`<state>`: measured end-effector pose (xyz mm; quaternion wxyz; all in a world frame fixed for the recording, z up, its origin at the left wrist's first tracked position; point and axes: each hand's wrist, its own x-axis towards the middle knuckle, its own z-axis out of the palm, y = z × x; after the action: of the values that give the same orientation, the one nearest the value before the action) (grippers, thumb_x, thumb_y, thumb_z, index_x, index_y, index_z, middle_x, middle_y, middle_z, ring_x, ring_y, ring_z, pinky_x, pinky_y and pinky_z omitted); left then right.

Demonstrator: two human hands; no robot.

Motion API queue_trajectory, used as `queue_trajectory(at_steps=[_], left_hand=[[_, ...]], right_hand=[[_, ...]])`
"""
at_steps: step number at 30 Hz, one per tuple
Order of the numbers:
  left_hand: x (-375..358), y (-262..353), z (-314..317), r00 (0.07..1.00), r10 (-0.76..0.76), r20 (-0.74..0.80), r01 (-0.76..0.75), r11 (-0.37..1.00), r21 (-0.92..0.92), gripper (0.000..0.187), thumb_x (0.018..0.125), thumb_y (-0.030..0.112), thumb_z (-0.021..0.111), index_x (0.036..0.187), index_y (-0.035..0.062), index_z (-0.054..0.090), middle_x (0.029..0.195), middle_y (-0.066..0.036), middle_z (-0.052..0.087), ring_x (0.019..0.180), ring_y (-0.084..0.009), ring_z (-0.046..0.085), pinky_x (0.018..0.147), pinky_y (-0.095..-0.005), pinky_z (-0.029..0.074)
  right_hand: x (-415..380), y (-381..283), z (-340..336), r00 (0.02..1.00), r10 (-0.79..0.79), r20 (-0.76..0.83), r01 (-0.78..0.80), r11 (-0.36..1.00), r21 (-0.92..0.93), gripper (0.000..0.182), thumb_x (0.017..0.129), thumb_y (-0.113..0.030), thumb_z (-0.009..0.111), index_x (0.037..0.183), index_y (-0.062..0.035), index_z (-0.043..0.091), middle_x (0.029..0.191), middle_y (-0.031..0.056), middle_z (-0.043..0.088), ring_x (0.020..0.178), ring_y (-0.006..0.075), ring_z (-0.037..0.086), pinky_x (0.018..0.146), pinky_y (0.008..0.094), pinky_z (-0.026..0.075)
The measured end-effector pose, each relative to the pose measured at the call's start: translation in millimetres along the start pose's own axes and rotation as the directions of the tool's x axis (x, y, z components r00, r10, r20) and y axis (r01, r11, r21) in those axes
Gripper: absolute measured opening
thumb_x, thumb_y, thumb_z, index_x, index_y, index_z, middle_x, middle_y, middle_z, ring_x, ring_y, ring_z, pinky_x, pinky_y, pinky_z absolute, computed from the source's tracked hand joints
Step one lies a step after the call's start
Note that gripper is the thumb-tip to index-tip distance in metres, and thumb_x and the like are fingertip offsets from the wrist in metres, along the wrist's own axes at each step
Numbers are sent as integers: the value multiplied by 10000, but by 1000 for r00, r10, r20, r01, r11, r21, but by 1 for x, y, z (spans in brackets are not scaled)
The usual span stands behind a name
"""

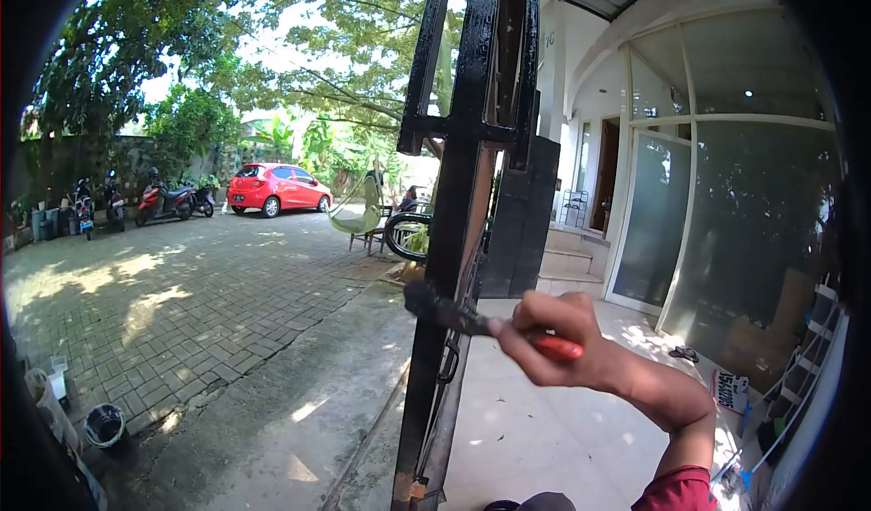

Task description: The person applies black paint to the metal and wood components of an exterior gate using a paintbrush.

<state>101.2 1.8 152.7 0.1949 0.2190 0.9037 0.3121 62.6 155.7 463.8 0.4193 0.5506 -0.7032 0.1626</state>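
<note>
My right hand (558, 334) is closed around a paintbrush (455, 317) with a red handle. Its dark, paint-coated bristles point left and overlap the edge of a tall black metal gate (445, 248) in this view. Wet-looking gloss shows on the upper bars of the gate, while a brownish strip runs down its inner side. A black loop handle (406, 237) sticks out from the gate above the brush, and a small latch (448, 363) sits below it. My left hand is out of view.
A black bucket (105, 427) stands on the paving at lower left. Behind are a red car (279, 189), parked motorbikes (165, 201) and a hanging chair (363, 210). To the right are glass doors (649, 221), steps (570, 255) and a ladder (810, 339).
</note>
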Motion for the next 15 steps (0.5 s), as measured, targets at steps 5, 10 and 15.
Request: queue_trajectory(at_steps=[5, 10, 15], left_hand=[[2, -1, 0, 1000, -13, 3, 13, 1000, -3, 630, 863, 568, 550, 1151, 7, 571, 938, -246, 653, 946, -379, 634, 828, -419, 482], [7, 0, -3, 999, -42, 9, 42, 999, 13, 633, 864, 569, 548, 1157, 8, 568, 938, -245, 653, 945, -379, 634, 828, -419, 482], [17, 4, -4, 997, -71, 5, 71, 997, 23, 635, 866, 570, 546, 1162, 9, 565, 937, -245, 653, 944, -378, 634, 827, -419, 482]], right_hand=[[-10, -2, 1, 995, 17, -100, -17, 1000, -1, 273, 806, -13, 669, 641, -62, 458, 465, 48, 443, 372, 200, 474, 369, 319, 347], [-38, 0, 12, 983, 82, -163, -67, 993, 95, 304, 802, -22, 656, 615, -85, 425, 504, 13, 443, 373, 172, 454, 344, 301, 313], [-77, 3, 36, 996, -23, 81, -4, 947, 320, 402, 780, 9, 683, 558, -79, 359, 467, 20, 378, 346, 197, 393, 334, 320, 275]])
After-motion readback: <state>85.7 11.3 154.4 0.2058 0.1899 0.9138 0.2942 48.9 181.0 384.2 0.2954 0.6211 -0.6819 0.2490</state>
